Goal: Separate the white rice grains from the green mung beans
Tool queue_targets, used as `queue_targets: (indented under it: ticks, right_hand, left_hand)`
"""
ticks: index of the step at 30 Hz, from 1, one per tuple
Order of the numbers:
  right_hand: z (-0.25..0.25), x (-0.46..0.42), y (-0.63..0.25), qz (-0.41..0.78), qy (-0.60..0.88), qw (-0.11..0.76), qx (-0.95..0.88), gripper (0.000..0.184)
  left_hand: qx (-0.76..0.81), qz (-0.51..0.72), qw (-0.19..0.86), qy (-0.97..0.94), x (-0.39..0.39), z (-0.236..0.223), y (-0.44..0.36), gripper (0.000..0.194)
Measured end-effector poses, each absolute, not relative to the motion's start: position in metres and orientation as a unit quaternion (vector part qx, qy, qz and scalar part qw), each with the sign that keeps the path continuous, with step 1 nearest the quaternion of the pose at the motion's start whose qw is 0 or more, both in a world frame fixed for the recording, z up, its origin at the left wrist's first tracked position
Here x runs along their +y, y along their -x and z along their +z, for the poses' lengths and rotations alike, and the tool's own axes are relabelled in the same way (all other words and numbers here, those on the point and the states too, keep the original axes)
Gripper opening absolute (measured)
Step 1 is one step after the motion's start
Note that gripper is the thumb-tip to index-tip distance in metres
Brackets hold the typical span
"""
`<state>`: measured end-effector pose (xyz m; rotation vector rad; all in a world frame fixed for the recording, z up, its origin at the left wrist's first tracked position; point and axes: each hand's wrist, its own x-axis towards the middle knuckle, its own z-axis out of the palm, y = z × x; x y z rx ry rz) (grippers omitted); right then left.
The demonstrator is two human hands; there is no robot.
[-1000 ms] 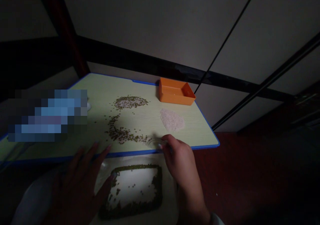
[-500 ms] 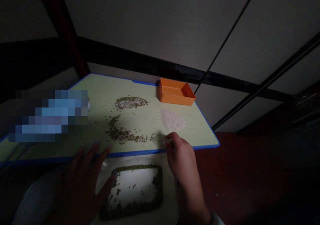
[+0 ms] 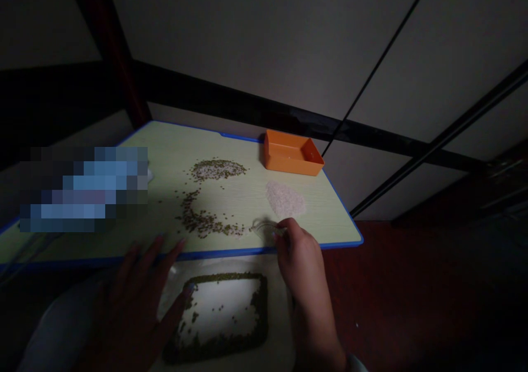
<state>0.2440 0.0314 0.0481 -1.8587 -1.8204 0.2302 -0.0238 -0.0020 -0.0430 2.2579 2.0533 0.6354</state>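
My right hand (image 3: pixel 303 262) is closed in a pinch on thin, curved tweezers (image 3: pixel 264 224). Their tip reaches the right end of a curved band of small green beans mixed with rice (image 3: pixel 202 223) on the board. My left hand (image 3: pixel 140 300) is in shadow, fingers spread, at the left side of a white tray (image 3: pixel 280 306) and near the board's front edge. It holds nothing that I can see. Green beans (image 3: pixel 223 344) line the tray's floor edges, with a few loose in the middle. A rice pile (image 3: pixel 285 198) lies beyond the tweezers.
The pale table board (image 3: pixel 330 218) has a blue rim. Another mixed pile of beans and rice (image 3: pixel 218 169) lies farther back. An orange box (image 3: pixel 293 163) stands at the back right, near the wall panels (image 3: pixel 247 42). A blurred-out blue patch (image 3: pixel 91 196) covers the left.
The view has shifted very slightly. Both hands stay almost in place, the right still pinching the tweezers at the end of the bean band.
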Motion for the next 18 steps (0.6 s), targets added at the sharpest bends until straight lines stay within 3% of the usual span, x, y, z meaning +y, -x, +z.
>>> queue_targets:
  ticks: [9,18]
  right_hand:
    - [0.0463,0.0365,-0.2469,0.033,0.711,0.276,-0.646,0.016]
    - [0.0539,0.0297,-0.2424,0.078,0.670,0.297,-0.676,0.018]
  left_hand:
    - [0.651,0.233,0.018,-0.723,0.0008,-0.0454,0.0230,0.061]
    - [0.642,0.258,0.011,-0.722,0.0012,-0.0418,0.0194,0.059]
